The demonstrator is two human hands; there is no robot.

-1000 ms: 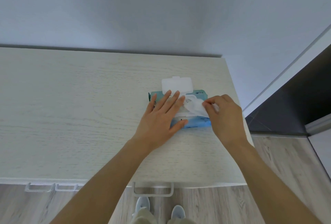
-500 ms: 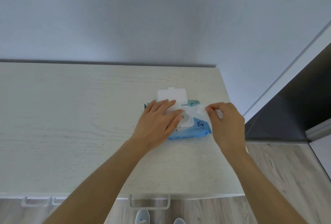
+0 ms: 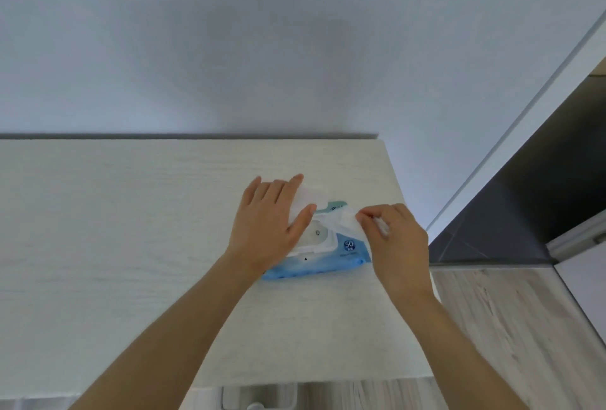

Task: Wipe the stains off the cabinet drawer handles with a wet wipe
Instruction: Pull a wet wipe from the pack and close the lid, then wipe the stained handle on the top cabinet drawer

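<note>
Left hand (image 3: 267, 226) flat, fingers straight, on the wipe pack (image 3: 314, 263); right hand (image 3: 393, 239) grip pinched around a wet wipe (image 3: 341, 221).

Left hand (image 3: 269, 229) flat, fingers (image 3: 278, 193) straight; right hand (image 3: 396, 239) fingers (image 3: 370, 217) pinched.

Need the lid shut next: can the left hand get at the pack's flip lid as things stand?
Probably yes. The left hand already lies flat across the wipes pack, fingers over the open flip lid; nothing blocks it.

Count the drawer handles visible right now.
1: a white drawer handle pokes out below the cabinet top's front edge, at the frame bottom between the forearms. Others may be hidden under the top or out of frame.
</note>
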